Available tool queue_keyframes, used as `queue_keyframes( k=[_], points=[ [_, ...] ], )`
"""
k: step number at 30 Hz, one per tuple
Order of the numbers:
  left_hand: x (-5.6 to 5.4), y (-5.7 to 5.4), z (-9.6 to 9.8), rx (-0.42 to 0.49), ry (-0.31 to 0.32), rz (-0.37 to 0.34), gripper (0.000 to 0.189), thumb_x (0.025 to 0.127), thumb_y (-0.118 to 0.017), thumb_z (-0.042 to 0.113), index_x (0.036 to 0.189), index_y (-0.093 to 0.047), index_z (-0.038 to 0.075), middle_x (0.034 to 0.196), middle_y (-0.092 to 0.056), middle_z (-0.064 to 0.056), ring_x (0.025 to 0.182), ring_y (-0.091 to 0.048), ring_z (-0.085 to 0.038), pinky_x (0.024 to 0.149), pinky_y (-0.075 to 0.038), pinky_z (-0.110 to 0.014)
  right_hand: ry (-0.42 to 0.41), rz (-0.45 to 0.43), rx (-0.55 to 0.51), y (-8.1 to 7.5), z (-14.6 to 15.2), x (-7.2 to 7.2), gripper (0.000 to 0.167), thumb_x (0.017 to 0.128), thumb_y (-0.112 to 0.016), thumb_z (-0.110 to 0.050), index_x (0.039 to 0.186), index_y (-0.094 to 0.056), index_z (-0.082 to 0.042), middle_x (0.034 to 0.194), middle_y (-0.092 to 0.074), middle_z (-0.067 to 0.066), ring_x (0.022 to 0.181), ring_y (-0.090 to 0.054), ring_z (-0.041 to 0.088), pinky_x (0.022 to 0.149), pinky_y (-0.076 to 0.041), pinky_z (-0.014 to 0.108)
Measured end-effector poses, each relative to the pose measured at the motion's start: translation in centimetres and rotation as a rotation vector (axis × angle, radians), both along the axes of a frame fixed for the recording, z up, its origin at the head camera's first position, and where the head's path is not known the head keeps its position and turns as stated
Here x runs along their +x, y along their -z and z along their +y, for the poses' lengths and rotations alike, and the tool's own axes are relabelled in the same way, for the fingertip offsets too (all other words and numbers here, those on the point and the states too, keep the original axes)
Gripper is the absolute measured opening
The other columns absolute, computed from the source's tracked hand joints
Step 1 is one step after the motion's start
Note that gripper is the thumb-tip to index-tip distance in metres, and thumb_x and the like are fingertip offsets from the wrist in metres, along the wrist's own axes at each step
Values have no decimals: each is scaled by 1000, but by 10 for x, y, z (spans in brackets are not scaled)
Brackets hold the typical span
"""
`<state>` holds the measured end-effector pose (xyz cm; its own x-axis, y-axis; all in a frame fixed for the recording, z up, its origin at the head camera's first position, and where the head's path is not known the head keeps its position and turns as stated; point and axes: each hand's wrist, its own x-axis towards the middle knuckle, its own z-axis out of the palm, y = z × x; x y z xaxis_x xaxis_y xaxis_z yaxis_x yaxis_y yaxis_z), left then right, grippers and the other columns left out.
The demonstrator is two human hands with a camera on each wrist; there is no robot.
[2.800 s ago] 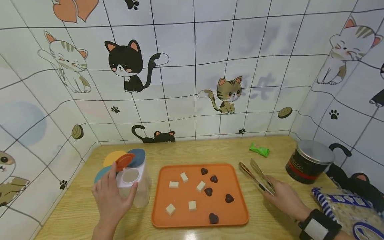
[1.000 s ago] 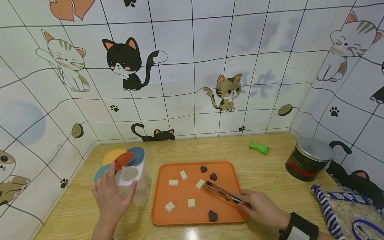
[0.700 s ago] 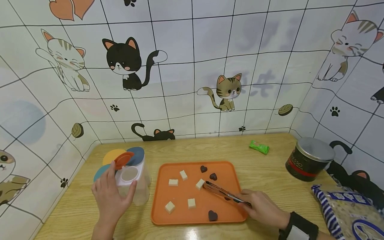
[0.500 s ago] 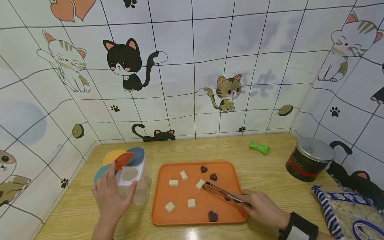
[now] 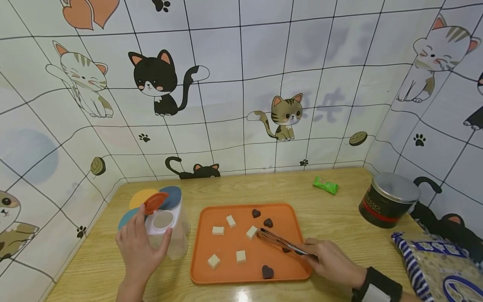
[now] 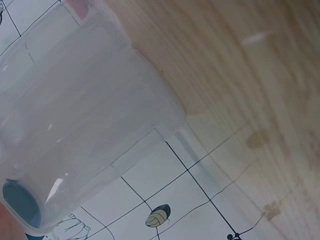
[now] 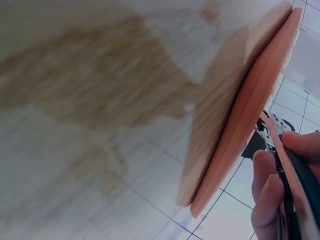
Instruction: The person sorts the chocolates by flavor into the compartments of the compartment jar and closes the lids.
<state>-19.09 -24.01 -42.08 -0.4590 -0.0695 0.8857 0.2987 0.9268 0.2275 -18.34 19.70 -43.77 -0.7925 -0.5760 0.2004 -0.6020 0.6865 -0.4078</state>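
Note:
My left hand (image 5: 139, 245) is at a clear lidded container (image 5: 177, 245), fingers along its left side and thumb at its front. One fingertip touches its raised orange flap lid (image 5: 155, 202), beside the uncovered round opening. My right hand (image 5: 328, 258) grips metal tongs (image 5: 279, 241) above an orange tray (image 5: 222, 274); the right wrist view shows fingers around the tongs (image 7: 285, 185). The tong tips are beside a white cube (image 5: 252, 232). A dark heart-shaped piece (image 5: 268, 272) lies near the tray's front edge; another is partly hidden behind the tongs. What lies between the tips is unclear.
Several white cubes (image 5: 214, 261) and dark hearts (image 5: 256, 213) are spread over the tray. A green wrapper (image 5: 326, 185) lies behind it. At right stand a dark tin (image 5: 388, 201) and a striped plastic bag (image 5: 437, 264). A cat-patterned wall (image 5: 226, 100) backs the table.
Since the oldest frame, my right hand has carried the tongs left from beside the tray to over it. During the last second both hands have stayed nearly still.

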Motion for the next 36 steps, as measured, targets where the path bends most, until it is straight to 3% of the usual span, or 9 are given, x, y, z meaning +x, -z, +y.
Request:
queue_keyframes(
  k=[7,14,23,27,32,36],
  points=[
    [1,0,-1,-1,-9,2,79,78,-41,61,132,-39,4,103,-51,-23,85,-40,-37,71,-22,-48,-5,56,-50,-2,0,-1,28,76,-65,-9,104,-66,-6,79,-55,-10,51,-31,-9,43,-29,12],
    [3,-1,-3,3,-14,-20,80,78,-40,62,133,-37,5,104,-50,-22,87,-41,-37,70,-21,-47,8,98,-104,-13,-18,-6,29,77,-65,-9,106,-66,-10,81,-58,-8,49,-31,-9,41,-29,12],
    [1,-2,-2,4,9,-46,80,78,-39,63,134,-36,5,105,-50,-22,89,-41,-38,73,-22,-49,-123,191,-219,-30,-64,-15,31,77,-65,-7,109,-64,-8,79,-57,-6,52,-32,-8,43,-29,9],
    [-1,-2,0,11,15,-53,81,78,-39,63,134,-35,5,106,-49,-22,90,-41,-38,74,-21,-49,-146,150,-265,-31,-83,-19,29,81,-62,-12,110,-63,-11,79,-57,-6,51,-32,-7,44,-29,10],
    [0,-1,-1,22,3,-52,81,77,-39,63,134,-35,5,105,-49,-21,90,-41,-38,74,-21,-49,-125,60,-232,-37,-105,-22,29,84,-59,-21,112,-62,-14,91,-62,-4,51,-35,-6,45,-30,12],
    [1,-1,-1,26,-5,-60,82,77,-39,64,135,-35,6,105,-49,-21,90,-40,-38,74,-21,-49,-142,79,-215,-43,-118,-26,31,84,-59,-19,114,-61,-15,91,-62,-4,51,-36,-5,45,-31,12]
  ],
)
